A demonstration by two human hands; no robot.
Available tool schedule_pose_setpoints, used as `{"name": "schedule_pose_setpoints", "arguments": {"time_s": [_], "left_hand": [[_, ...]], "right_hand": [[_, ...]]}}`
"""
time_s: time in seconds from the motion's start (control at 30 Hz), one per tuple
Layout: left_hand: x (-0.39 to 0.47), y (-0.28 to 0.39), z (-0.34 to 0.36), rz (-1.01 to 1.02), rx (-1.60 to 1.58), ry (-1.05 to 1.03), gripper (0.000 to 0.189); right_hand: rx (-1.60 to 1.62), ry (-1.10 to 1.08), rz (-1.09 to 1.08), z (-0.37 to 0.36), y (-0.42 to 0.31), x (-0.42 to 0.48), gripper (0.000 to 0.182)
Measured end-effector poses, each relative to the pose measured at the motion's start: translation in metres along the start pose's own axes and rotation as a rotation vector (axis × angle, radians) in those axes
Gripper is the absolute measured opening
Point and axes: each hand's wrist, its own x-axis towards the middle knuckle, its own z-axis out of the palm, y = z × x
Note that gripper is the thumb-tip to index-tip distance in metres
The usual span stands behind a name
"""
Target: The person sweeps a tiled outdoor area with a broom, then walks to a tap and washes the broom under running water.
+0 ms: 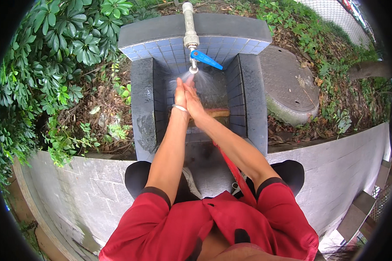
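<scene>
Water sprays from a metal tap with a blue lever handle, fed by a pale pipe. Under the spout my left hand and my right hand are pressed palm to palm, fingers pointing at the tap, in the spray. Neither visibly holds an object. A white band circles my left wrist. Beneath my hands lies a basin lined with blue tiles. Something brown and oblong, perhaps a brush or a brick, lies in it, partly hidden by my right wrist.
Dark stone ledges frame the basin on both sides. A round manhole cover is at the right, leafy shrubs at the left. A pale low wall runs along the planting bed. A red strap hangs below my right forearm.
</scene>
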Motion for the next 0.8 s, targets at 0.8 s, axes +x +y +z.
{"name": "schedule_pose_setpoints", "arguments": {"time_s": [0.8], "left_hand": [[-0.044,-0.036,0.086,0.018,0.117,0.052,0.013]], "right_hand": [[0.578,0.317,0.123,-0.071,0.02,0.044,0.03]]}}
